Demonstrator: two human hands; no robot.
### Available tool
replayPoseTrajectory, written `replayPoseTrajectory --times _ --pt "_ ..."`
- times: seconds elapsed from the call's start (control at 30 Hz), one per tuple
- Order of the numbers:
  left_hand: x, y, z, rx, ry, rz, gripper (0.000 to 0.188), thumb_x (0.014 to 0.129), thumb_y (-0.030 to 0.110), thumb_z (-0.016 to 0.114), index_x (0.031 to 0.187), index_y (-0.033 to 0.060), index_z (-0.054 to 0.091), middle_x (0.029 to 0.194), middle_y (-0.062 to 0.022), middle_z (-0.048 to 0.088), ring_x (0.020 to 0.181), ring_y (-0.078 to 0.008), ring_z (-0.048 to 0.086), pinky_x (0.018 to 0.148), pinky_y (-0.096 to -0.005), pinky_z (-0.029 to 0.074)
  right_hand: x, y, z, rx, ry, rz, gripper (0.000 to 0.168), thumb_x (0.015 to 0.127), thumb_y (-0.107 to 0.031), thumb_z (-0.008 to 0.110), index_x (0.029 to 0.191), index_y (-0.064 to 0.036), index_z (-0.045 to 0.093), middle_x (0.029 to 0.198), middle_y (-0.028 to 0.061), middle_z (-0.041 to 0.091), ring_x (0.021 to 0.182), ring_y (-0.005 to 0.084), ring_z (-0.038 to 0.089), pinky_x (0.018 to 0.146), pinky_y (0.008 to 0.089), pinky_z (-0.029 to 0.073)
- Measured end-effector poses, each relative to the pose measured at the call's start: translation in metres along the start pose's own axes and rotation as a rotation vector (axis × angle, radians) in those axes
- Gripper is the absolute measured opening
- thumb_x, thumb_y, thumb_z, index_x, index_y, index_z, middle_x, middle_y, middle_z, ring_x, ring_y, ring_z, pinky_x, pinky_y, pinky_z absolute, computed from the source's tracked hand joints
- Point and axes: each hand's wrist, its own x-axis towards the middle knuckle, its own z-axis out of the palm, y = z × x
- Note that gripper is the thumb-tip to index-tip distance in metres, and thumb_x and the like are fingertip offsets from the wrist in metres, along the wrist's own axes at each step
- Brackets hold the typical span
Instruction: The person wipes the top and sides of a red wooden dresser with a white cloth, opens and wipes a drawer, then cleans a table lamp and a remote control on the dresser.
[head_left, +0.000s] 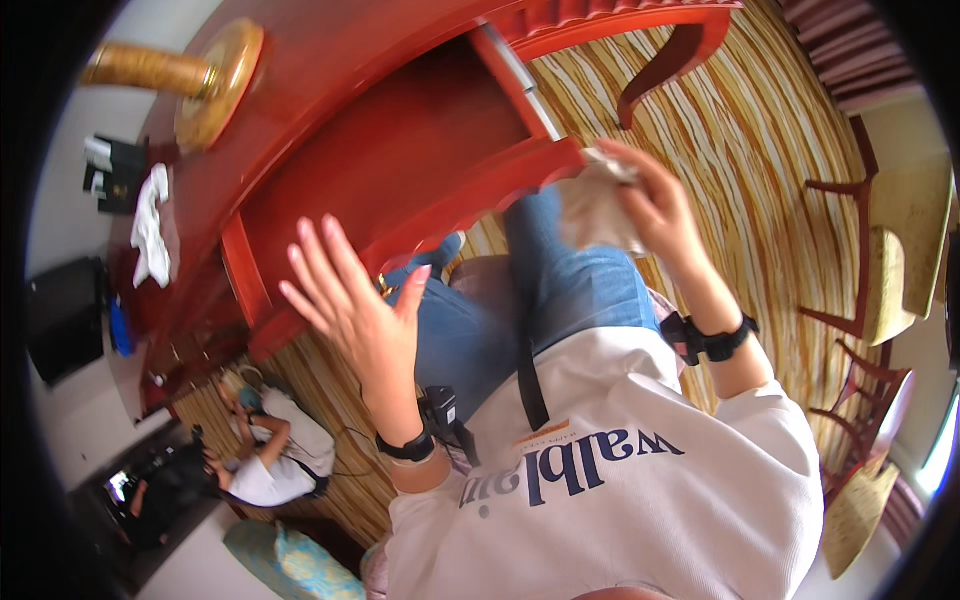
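Observation:
A red wooden drawer (397, 135) stands pulled out of the red desk (330, 79) in front of me, with no objects visible on its floor. Over the drawer's front left part hovers my left hand (356, 304), fingers spread and holding nothing. Whether it touches the wood, I cannot tell. My right hand (652, 199) grips a crumpled, light-coloured cloth (596, 206) beside the right end of the scalloped drawer front (510, 180). Motion blurs the cloth, which hangs near my right knee. A brass-coloured drawer pull (385, 286) shows next to my left thumb.
On the desktop are a lamp base (217, 82), a white cloth (154, 225) and a black holder (120, 176). A curved desk leg (667, 67) stands at the upper right, chairs (877, 247) farther right. Another person (281, 450) crouches at the lower left.

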Motion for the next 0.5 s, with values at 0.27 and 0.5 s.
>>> replayPoseTrajectory --times 0.27,0.5 --pt "0.005 -0.001 0.006 0.056 -0.006 -0.001 0.077 0.079 0.040 0.064 0.140 0.0049 0.032 0.144 -0.0120 0.034 0.133 -0.0321 0.031 0.109 -0.0517 0.018 0.082 0.068 0.035 1.055 -0.128 0.325 0.031 0.090 -0.011 0.050 0.119 -0.002 0.046 0.101 0.0076 0.058 0.087 0.0159 0.058 0.075 0.0296 0.048" --pt "-0.002 -0.009 0.015 0.129 0.017 0.014 0.082 0.076 0.041 0.067 0.140 0.0039 0.031 0.144 -0.0139 0.034 0.132 -0.0329 0.032 0.108 -0.0534 0.019 0.113 0.072 0.018 1.375 0.322 0.223 0.032 0.082 -0.003 0.055 0.114 0.001 0.048 0.108 0.0100 0.055 0.105 0.0207 0.051 0.094 0.0342 0.038"
